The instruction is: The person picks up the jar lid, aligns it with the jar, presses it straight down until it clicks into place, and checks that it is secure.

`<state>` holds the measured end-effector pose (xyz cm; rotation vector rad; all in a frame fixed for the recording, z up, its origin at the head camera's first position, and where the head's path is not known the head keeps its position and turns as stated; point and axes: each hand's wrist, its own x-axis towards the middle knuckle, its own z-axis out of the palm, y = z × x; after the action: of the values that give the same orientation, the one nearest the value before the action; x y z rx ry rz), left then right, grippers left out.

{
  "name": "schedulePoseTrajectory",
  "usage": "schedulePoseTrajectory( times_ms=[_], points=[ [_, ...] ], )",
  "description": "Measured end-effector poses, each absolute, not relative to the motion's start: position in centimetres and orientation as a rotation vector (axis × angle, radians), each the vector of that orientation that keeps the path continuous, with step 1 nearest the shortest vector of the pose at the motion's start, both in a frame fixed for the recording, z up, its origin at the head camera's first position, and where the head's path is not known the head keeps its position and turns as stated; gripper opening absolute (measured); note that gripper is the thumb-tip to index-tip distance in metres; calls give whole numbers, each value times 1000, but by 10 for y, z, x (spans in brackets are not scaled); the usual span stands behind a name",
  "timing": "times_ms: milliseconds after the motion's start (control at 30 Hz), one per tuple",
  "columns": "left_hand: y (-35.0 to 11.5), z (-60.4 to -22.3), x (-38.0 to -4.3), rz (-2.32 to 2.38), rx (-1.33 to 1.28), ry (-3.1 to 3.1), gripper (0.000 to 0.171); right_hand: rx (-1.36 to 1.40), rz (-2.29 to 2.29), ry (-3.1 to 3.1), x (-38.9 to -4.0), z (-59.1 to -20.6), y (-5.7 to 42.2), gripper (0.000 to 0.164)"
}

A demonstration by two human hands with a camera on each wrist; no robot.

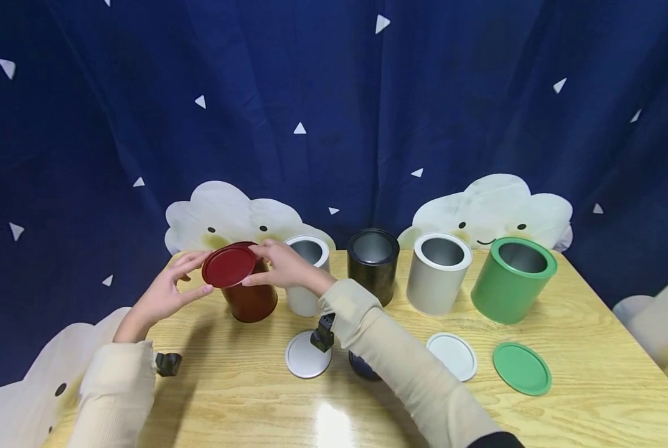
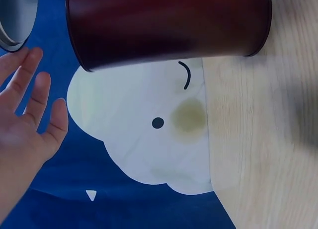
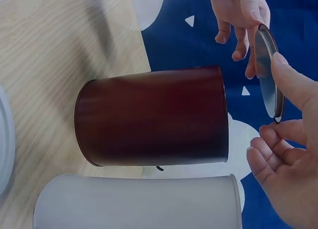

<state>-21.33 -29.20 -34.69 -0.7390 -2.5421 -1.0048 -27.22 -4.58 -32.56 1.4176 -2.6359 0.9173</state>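
A round dark red lid is held above the dark red can, tilted. My left hand grips the lid's left edge between thumb and fingers, and my right hand pinches its right edge. In the right wrist view, the lid is apart from the standing can, just off its top end, its grey underside facing the can. The left wrist view shows part of the lid by the left fingertips.
Right of the red can stand a narrow white can, a black can, a wider white can and a green can, all uncovered. In front lie a silvery-white lid, a partly hidden dark lid, a white lid and a green lid.
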Motion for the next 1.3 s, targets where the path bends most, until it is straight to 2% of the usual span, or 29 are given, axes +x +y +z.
schedulePoseTrajectory(
  times_ms=[300,600,833,1300],
  points=[
    [-290,-349,-230,-1041,-678,-2624,55,1355,914,-2663,-285,-331,-50,55],
    [-276,-337,-231,-1160,-696,-2630,53,1302,834,-2701,-297,-336,-51,54],
    [-299,-363,-258,-1209,-696,-2672,57,1265,803,-2754,-302,-339,-56,56],
    [-303,-370,-259,-1291,-629,-2726,58,1208,552,-2849,-306,-342,-68,61]
  ],
)
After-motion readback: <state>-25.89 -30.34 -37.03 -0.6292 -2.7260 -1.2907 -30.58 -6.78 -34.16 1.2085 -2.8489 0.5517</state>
